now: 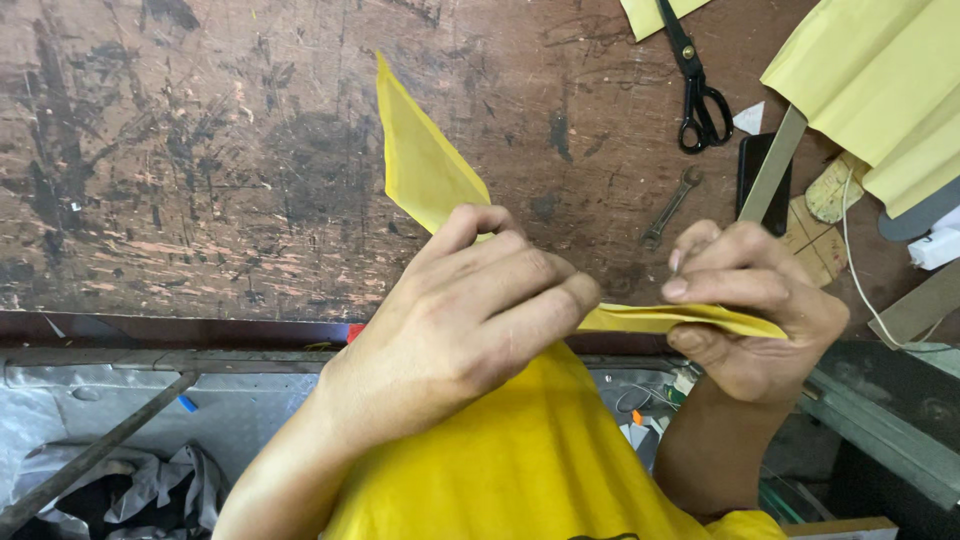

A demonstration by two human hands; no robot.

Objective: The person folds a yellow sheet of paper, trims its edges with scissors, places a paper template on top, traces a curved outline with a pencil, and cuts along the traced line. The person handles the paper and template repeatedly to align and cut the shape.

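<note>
A: From where does the head view look?

B: From the person's head, steeply down over the chest. The yellow shirt (520, 460) fills the bottom middle of the frame.

A: How near is it?

B: Close. The left hand (455, 320) and right hand (750, 310) sit large at the centre.

A: And beyond them?

B: The worn wooden table (200, 150) spans the upper half, its near edge crossing mid-frame, with the floor at lower left. Only this one view exists.

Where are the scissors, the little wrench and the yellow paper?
scissors (703, 110): head view, on the black handles.
wrench (672, 206): head view, mid-shaft.
yellow paper (425, 165): head view, on the raised flap.
</note>
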